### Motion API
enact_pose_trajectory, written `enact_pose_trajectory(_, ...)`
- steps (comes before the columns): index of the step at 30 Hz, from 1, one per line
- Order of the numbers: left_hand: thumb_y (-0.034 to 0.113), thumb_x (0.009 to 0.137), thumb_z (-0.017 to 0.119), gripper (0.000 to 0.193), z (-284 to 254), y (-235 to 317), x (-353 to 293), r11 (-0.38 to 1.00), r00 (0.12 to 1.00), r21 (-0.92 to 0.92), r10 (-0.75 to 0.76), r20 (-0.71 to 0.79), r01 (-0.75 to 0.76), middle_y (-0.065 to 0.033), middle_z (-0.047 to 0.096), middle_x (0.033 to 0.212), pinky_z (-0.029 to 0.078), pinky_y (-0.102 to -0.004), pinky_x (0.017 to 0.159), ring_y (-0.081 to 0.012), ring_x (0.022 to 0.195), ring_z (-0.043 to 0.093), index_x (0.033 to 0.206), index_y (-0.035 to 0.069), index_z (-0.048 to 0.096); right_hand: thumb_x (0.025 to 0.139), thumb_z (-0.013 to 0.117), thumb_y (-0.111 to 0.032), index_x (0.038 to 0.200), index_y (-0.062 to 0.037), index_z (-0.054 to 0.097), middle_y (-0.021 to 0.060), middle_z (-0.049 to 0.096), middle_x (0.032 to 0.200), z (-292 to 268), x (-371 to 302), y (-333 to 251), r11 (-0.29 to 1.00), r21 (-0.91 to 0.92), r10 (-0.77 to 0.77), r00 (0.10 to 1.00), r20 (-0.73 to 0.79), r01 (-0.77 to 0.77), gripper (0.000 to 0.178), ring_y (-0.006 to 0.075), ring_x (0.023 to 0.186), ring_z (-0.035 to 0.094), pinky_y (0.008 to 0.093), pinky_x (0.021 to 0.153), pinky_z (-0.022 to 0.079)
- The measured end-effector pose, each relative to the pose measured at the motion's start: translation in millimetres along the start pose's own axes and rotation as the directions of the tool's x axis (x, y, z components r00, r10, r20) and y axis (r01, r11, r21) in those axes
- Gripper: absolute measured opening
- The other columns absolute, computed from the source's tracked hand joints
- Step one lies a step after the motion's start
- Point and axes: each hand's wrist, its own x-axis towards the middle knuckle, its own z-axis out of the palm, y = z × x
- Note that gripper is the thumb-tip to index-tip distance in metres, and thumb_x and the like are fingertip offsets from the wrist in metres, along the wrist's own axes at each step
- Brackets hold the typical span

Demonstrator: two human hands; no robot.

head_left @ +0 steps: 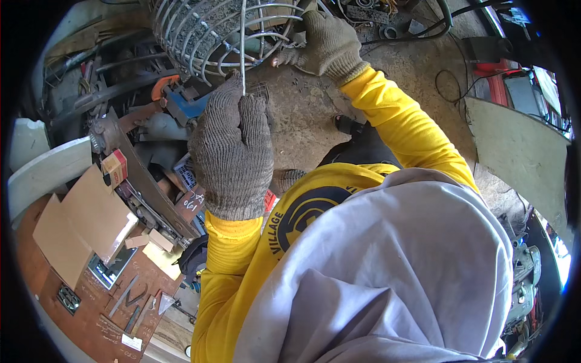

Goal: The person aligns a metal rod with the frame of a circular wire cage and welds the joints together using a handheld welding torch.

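A round cage of bent metal rods [206,45] fills the top of the head view, and rough grey material shows between its bars. Knitted grey-brown gloves cover both hands. My left hand [233,154] is closed around a thin straight metal rod [243,48], which points up across the cage's near side. Whether the rod touches the cage I cannot tell. At the cage's right end, my right hand [330,45] grips the edge of the rods. One bare fingertip pokes out of that glove. Its fingers are partly hidden by the cage.
Left of me stands a cluttered metal bench with an orange and blue tool [184,103]. A wooden table [78,272] holds an open cardboard box [88,221] and pliers [137,294]. Black cables [417,36] lie at upper right, above a pale board [517,151].
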Motion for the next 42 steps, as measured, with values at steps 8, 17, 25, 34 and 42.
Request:
enact_pose_trajectory(8, 0.013, 0.093, 0.066, 0.021, -1, -1, 1, 0.987, 0.998, -0.147, -0.06, 0.013, 0.061, -0.0166, 0.071, 0.104, 0.056, -0.0381, 0.081, -0.0306, 0.089, 0.072, 0.111, 0.002, 0.067, 0.052, 0.079, -0.081, 0.097, -0.0105, 0.066, 0.0086, 0.07, 0.082, 20, 0, 10, 1.0, 0.014, 0.008, 1.0, -0.012, -0.008, 0.084, 0.029, 0.071, 0.07, 0.0378, 0.064, 0.056)
enact_pose_trajectory(17, 0.013, 0.093, 0.066, 0.023, -1, -6, -1, 0.988, 0.999, -0.148, -0.037, 0.013, 0.039, -0.0163, 0.071, 0.105, 0.054, -0.0385, 0.084, -0.0312, 0.091, 0.07, 0.113, 0.001, 0.067, 0.053, 0.079, -0.08, 0.093, -0.0113, 0.064, 0.0084, 0.069, 0.078, 29, -2, 11, 0.994, 0.11, -0.012, 0.992, -0.125, 0.026, 0.081, 0.0286, 0.071, 0.07, 0.0374, 0.066, 0.056)
enact_pose_trajectory(25, 0.008, 0.094, 0.062, 0.024, -2, -3, 0, 0.985, 0.998, -0.164, -0.043, 0.034, 0.048, -0.0157, 0.071, 0.104, 0.054, -0.0356, 0.083, -0.026, 0.091, 0.07, 0.116, -0.001, 0.065, 0.049, 0.083, -0.077, 0.097, -0.0104, 0.066, 0.0058, 0.07, 0.082, 45, -9, 15, 0.995, 0.099, 0.016, 0.983, -0.184, 0.002, 0.084, 0.0259, 0.07, 0.07, 0.0352, 0.066, 0.054)
enact_pose_trajectory(34, 0.001, 0.095, 0.057, 0.027, -2, 0, 0, 0.988, 0.998, -0.144, -0.048, 0.045, 0.054, -0.0153, 0.071, 0.102, 0.055, -0.0293, 0.082, -0.0181, 0.087, 0.07, 0.121, -0.005, 0.063, 0.049, 0.082, -0.078, 0.079, -0.0112, 0.066, 0.0052, 0.062, 0.069, 41, -11, 8, 0.998, 0.062, 0.028, 0.97, -0.243, -0.013, 0.075, 0.027, 0.065, 0.063, 0.036, 0.062, 0.05)
enact_pose_trajectory(42, 0.009, 0.095, 0.063, 0.026, 0, -5, 0, 0.992, 1.0, -0.124, -0.012, 0.017, 0.014, -0.0162, 0.07, 0.099, 0.056, -0.0348, 0.077, -0.0253, 0.084, 0.072, 0.118, -0.003, 0.064, 0.053, 0.083, -0.075, 0.076, -0.0109, 0.063, 0.0057, 0.063, 0.07, 35, -10, 7, 0.994, 0.109, 0.022, 0.972, -0.233, 0.004, 0.071, 0.0274, 0.064, 0.062, 0.0361, 0.061, 0.05)
